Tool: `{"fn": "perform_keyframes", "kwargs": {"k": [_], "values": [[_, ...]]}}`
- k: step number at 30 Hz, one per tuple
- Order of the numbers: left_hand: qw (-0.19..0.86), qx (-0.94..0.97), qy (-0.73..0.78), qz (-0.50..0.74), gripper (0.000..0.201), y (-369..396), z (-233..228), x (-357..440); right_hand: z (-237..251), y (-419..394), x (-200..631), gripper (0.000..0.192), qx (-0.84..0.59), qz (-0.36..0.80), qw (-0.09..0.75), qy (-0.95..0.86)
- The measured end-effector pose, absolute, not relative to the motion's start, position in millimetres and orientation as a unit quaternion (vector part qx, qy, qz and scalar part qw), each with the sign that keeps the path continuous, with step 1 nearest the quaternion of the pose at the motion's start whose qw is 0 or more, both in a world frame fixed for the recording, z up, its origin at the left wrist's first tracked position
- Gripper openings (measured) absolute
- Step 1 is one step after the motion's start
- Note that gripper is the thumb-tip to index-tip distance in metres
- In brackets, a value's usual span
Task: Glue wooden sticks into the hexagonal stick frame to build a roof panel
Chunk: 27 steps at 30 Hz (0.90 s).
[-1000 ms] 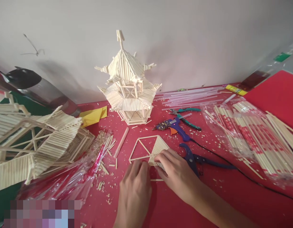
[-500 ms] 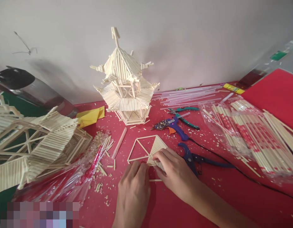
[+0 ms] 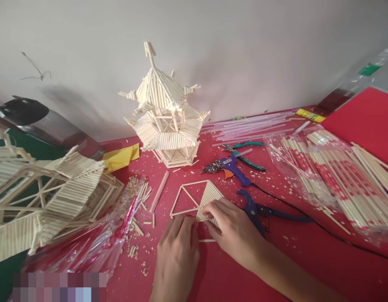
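A flat frame of thin wooden sticks (image 3: pixel 194 183) lies on the red tabletop, with triangular openings on its left and a section filled with close-set sticks (image 3: pixel 210 193) on its right. My left hand (image 3: pixel 178 247) is closed at the frame's near edge, its fingertips bent down around the sticks there. Over the filled section, my right hand (image 3: pixel 225 220) pinches with thumb and fingers; its fingertips partly hide what they grip. One loose stick (image 3: pixel 207 240) shows between the hands. Beyond the frame stands a pagoda model (image 3: pixel 169 117) built of the same sticks.
To the right lie a blue glue gun (image 3: pixel 227 164), green-handled pliers (image 3: pixel 249 144), a blue cutter (image 3: pixel 252 209) and bagged chopsticks (image 3: pixel 341 184). A second stick model (image 3: pixel 62 193), crumpled plastic wrap (image 3: pixel 96 239) and a bottle (image 3: pixel 52 121) occupy the left. Clear glue sticks (image 3: pixel 253 126) lie along the wall.
The view has shifted slightly. Both hands keep nearly the same position on the stick frame, with only small finger movement.
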<state>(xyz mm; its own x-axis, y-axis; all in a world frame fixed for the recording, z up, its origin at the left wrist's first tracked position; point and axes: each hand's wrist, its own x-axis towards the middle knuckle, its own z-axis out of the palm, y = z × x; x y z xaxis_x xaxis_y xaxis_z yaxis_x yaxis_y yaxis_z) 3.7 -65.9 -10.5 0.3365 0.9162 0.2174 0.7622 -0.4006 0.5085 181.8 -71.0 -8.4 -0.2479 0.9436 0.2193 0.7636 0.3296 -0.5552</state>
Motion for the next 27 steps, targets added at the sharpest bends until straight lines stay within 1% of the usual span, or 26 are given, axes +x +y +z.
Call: {"fn": "perform_keyframes", "kwargs": {"k": [10, 20, 27], "values": [[0.13, 0.815, 0.502, 0.258, 0.024, -64.0, -11.0, 3.2, -8.1, -71.6, 182.0, 0.025, -0.561, 0.185, 0.241, -0.77], [0.154, 0.809, 0.514, 0.24, 0.025, -63.3, -15.3, 1.6, -6.2, -71.6, 182.1, 0.024, -0.558, 0.17, 0.243, -0.775], [0.177, 0.783, 0.549, 0.233, 0.028, -63.8, -7.4, -2.7, -9.1, -71.7, 182.6, 0.026, -0.556, 0.16, 0.246, -0.778]]}}
